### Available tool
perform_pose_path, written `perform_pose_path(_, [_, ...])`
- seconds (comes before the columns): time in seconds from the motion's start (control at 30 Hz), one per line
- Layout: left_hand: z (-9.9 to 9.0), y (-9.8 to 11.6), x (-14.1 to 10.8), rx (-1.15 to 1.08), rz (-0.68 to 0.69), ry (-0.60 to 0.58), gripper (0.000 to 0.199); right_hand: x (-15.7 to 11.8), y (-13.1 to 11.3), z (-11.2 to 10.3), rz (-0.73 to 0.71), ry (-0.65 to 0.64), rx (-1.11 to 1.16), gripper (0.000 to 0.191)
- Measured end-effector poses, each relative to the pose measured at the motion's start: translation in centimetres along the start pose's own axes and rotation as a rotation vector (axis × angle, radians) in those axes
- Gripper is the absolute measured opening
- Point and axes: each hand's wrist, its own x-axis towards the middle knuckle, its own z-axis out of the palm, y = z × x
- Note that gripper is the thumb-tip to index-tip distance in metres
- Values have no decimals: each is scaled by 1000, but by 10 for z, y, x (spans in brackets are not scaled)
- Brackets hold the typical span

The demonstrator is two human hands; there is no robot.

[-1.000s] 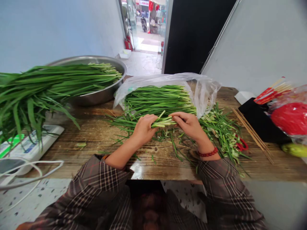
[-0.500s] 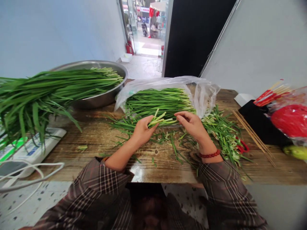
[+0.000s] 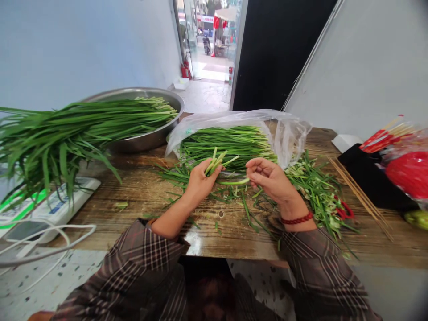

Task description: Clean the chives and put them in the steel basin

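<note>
My left hand (image 3: 201,179) is closed around a small bunch of garlic chives (image 3: 216,161), their pale stem ends sticking up and to the right. Thumb and fingers of my right hand (image 3: 267,179) pinch the pale end of one chive stalk (image 3: 234,182), which stretches across from the left hand. Behind both hands, a thick pile of chives (image 3: 227,140) lies in an opened clear plastic bag (image 3: 290,133). Leaf scraps and trimmings (image 3: 314,191) are heaped beside my right wrist, with more strewn under the hands.
A steel basin (image 3: 140,141) at the back left holds long chives that hang over a white scale (image 3: 76,196) with white cables (image 3: 67,229). On the right of the wooden table (image 3: 133,223) are thin sticks (image 3: 363,196), a black box (image 3: 371,178) and a red bundle (image 3: 409,174).
My right hand now pinches the end of a single stalk, which dips below the bunch. The left hand keeps its hold. The whole view has shifted slightly.
</note>
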Motion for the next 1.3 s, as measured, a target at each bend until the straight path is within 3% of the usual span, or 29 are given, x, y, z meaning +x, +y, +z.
perform_pose_path(0.07, [0, -1, 0, 9, -4, 32, 29, -1, 0, 3, 42, -104, -31, 30])
perform_pose_path(0.13, [0, -1, 0, 57, 22, 32, 26, 2, 2, 8, 68, -104, -35, 33])
perform_pose_path(0.27, [2, 2, -3, 137, 47, -109, 25, 10, 11, 19, 18, 91, 15, 37])
perform_pose_path(0.4, [5, 4, -3, 188, 34, -234, 18, 12, 19, 19, -27, 221, -97, 26])
perform_pose_path(0.53, [5, 3, -3, 180, 82, -294, 19, 9, 19, 18, -137, 294, -323, 19])
perform_pose_path(0.7, [7, 2, -5, 268, 168, -401, 24, 6, 16, 22, -378, 290, -668, 18])
perform_pose_path(0.83, [5, 5, -7, 481, 191, -432, 20, 9, 15, 14, -311, 413, -613, 26])
perform_pose_path(0.93, [-1, 4, -4, 593, 243, -324, 17, 13, 15, -4, -198, 655, -343, 31])
perform_pose_path(1.03, [-14, 0, -1, 631, 310, -28, 12, 16, 17, -24, -211, 800, -255, 38])
perform_pose_path(1.13, [-33, -1, 3, 706, 456, 363, 20, 18, 21, -38, -273, 801, -524, 37])
perform_pose_path(1.2, [-42, 1, 3, 751, 595, 565, 21, 20, 25, -45, -326, 758, -763, 31])
perform_pose_path(1.27, [-43, 3, 2, 775, 688, 582, 20, 22, 30, -51, -358, 688, -952, 29])
perform_pose_path(1.3, [-40, 4, 1, 785, 693, 497, 20, 24, 33, -53, -359, 649, -1027, 30])
